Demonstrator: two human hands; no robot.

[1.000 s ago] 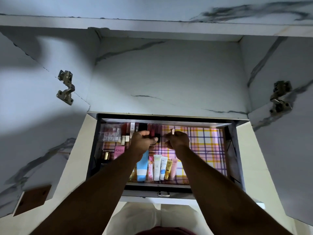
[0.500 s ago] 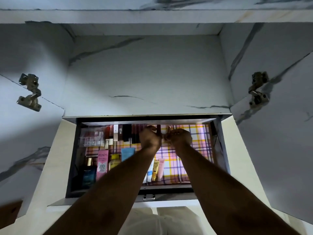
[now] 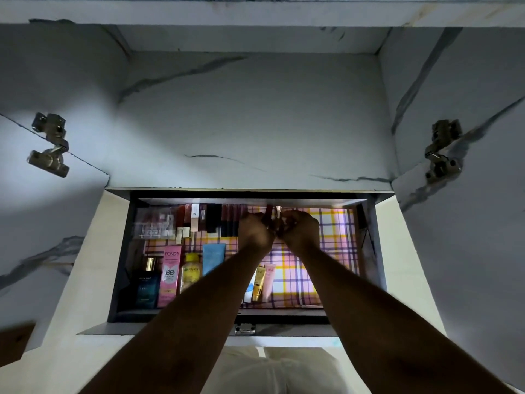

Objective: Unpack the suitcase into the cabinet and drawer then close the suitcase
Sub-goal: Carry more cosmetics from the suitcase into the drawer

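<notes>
Our left hand (image 3: 255, 230) and right hand (image 3: 301, 230) have met at the drawer's (image 3: 176, 327) back edge, both closed on slim lipstick tubes (image 3: 270, 216).

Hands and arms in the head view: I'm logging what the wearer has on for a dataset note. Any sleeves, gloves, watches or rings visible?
Both forearms are bare all the way to the bottom edge of the frame, with no sleeves in view. The left hand and right hand wear no gloves, and neither wrist shows a watch or bracelet. The light is too dim to tell about rings.
</notes>
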